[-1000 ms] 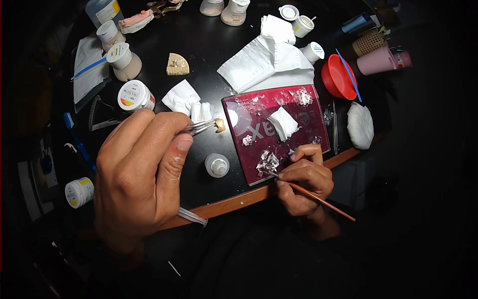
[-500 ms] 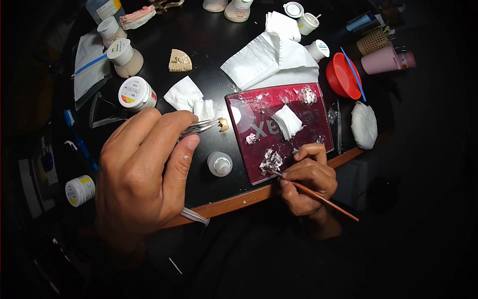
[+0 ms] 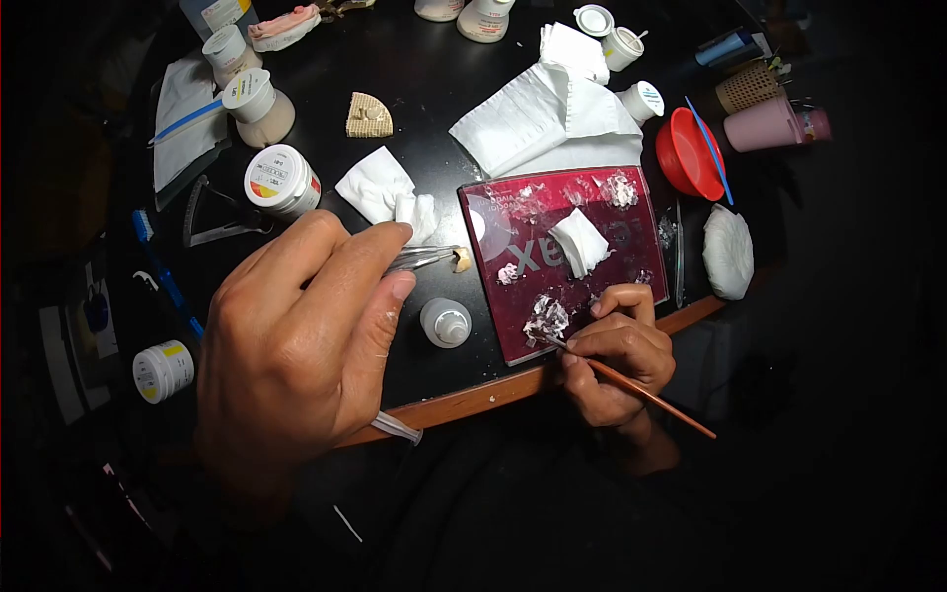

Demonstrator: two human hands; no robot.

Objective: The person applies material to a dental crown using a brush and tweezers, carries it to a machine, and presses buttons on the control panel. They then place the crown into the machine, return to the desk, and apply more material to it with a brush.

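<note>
Fingers pinched, my left hand [image 3: 306, 326] grips metal tweezers [image 3: 422, 258]. A small tooth-coloured crown [image 3: 462, 259] sits at their tips, just off the left edge of a dark red glass slab [image 3: 503, 321]. My right hand [image 3: 621, 355] holds a thin brush [image 3: 651, 400] with a reddish-brown handle. Its tip touches a smeared white paste heap [image 3: 546, 318] on the slab's near part. A folded white tissue [image 3: 580, 243] lies on the slab, with a small pinkish paste dab [image 3: 508, 273] to its left and more white paste [image 3: 621, 191] at the far corner.
A small dropper bottle [image 3: 446, 324] stands between my hands. Left are a white jar [image 3: 282, 182], powder bottles and a blue toothbrush [image 3: 168, 274]. Beyond the slab lie white cloths [image 3: 513, 118]; to the right, a red bowl [image 3: 689, 158]. The wooden table edge [image 3: 473, 403] runs nearest me.
The whole view has shifted slightly, so the table things appear a little further right. Both hands keep their grips, and the brush tip stays at the white paste.
</note>
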